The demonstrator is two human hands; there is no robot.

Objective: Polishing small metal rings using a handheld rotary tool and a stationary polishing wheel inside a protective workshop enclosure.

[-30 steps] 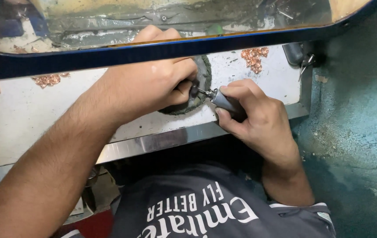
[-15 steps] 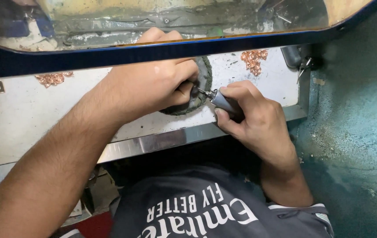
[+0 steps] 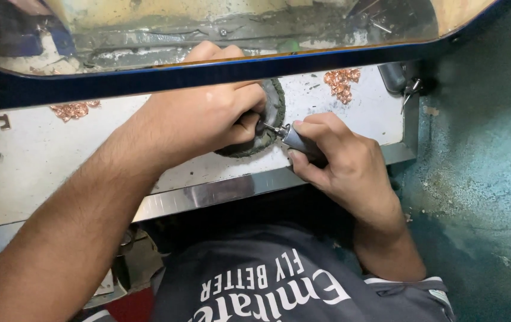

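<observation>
My left hand (image 3: 207,122) is closed over a small piece pressed against a round dark pad (image 3: 264,134) on the white worktop (image 3: 34,161); the piece itself is hidden by my fingers. My right hand (image 3: 336,164) grips a slim grey rotary tool handpiece (image 3: 296,140), its thin metal bit pointing left to the spot under my left fingertips. The two hands nearly touch over the pad.
A blue-rimmed transparent shield (image 3: 207,68) hangs over the back of the bench. Coppery shavings lie in piles at left (image 3: 73,109) and right (image 3: 342,83). A metal strip (image 3: 219,191) edges the bench front. A teal wall (image 3: 482,167) is at right.
Both hands stay over the pad with only slight shifts; the tool's tip remains at the piece under my left fingers.
</observation>
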